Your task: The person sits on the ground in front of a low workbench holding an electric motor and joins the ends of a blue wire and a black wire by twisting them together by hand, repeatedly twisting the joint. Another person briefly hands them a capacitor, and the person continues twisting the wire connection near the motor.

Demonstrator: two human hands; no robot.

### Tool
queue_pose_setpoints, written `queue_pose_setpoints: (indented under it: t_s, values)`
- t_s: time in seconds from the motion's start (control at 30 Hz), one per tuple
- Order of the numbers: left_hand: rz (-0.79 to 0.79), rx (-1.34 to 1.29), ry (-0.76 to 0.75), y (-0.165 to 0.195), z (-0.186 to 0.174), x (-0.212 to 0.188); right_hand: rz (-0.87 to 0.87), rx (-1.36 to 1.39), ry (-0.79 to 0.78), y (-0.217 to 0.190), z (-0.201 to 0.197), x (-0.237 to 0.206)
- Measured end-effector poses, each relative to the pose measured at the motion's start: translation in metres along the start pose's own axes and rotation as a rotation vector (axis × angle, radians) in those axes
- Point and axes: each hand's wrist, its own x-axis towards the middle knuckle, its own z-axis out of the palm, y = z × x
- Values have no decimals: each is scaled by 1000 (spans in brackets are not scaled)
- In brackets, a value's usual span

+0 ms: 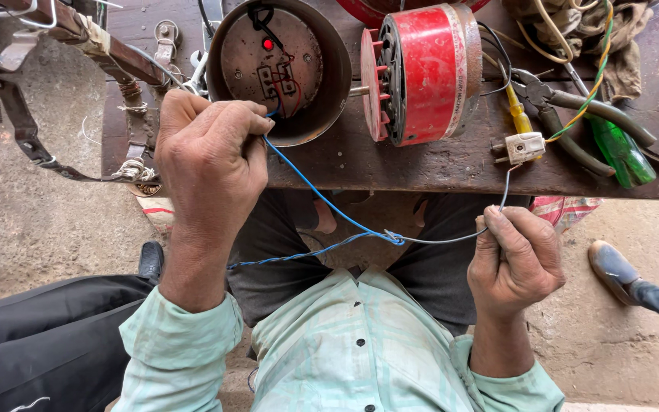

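The left hand (211,156) is clenched around the blue wire (322,200) at the counter's (390,164) near edge. The right hand (514,259) pinches the grey wire (451,238) lower right. Both wires meet, twisted together, between the hands, near the person's lap.

A dark, scuffed wooden workbench (421,164) spans the upper part of the view, its worn edge stained with grime. Below and around it lies a rough, dusty grey-brown concrete floor (32,221) (pitted and sandy in places). Soft, even daylight falls across everything, casting only faint shadows.
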Motion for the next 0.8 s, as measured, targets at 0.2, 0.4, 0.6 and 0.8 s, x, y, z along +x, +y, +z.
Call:
queue_pose_setpoints:
  t_s: [0.2,0.4,0.6,0.8]
  values:
    - [48,26,8,5,0,-1,61,-33,-38,-6,0,5]
    - [69,64,-22,8,7,-4,90,-29,-39,-3,-3,8]
    - [57,70,-44,7,9,-8,132,-48,-25,5,-9,12]
    - [66,52,-34,8,12,-9,129,-36,-32,9,-12,13]
